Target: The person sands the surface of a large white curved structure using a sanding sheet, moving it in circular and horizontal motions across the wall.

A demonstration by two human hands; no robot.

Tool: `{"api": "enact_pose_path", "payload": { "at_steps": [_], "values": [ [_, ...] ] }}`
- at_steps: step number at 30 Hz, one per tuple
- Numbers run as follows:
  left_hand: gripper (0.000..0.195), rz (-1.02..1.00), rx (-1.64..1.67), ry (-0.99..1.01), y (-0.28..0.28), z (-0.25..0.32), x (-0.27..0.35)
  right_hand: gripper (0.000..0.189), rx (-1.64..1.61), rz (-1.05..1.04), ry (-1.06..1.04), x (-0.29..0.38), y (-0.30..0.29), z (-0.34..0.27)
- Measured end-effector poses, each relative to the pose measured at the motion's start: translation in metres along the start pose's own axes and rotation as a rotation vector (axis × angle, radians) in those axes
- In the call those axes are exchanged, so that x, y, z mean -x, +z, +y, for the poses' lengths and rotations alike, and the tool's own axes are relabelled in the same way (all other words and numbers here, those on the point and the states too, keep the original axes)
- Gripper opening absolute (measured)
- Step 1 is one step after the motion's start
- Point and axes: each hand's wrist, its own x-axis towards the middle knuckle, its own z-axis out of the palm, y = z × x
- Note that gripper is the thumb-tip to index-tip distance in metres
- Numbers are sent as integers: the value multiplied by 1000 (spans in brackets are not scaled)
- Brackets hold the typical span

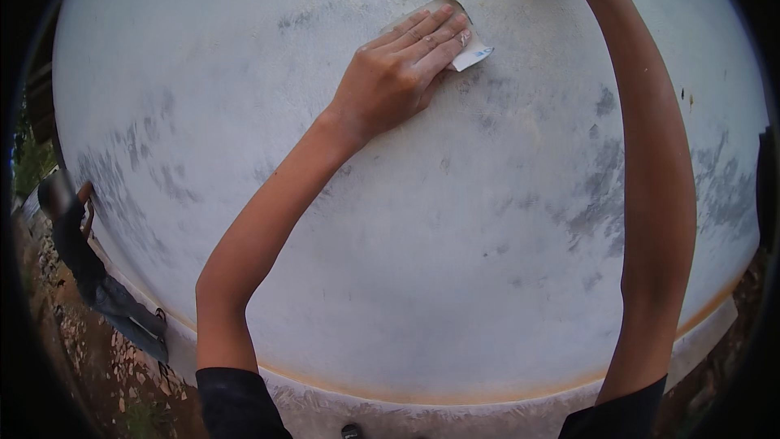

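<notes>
My left hand (408, 61) lies nearly flat on a whitish wall (426, 244), fingers together and pointing up to the right. Under its fingers is a sheet of sandpaper (473, 58), its pale printed backing curling out at the right edge. Grey blotches and rough pale patches mark the wall around it. My right arm reaches up along the right side, and my right hand is beyond the top edge of the picture, out of view.
At the far left another person (82, 244) in dark clothes stands touching the wall. A concrete ledge (426, 417) runs along the wall's foot. Rubble-strewn ground (116, 366) lies at the lower left. A dark shoe tip (351, 431) shows at the bottom.
</notes>
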Motion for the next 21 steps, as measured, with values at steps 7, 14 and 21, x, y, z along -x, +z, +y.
{"api": "enact_pose_path", "payload": {
  "at_steps": [7, 14, 21],
  "values": [
    [35, 127, -143, -123, 0, -22, -18, 52, 145, 65, 36, 1, 43, 5],
    [38, 54, -126, -196, -22, -63, 16, 55, 109, 57, 45, 23, 35, 13],
    [34, 105, -68, -326, -32, -87, 8, 55, 168, 58, 54, 25, 40, 25]
  ]
}}
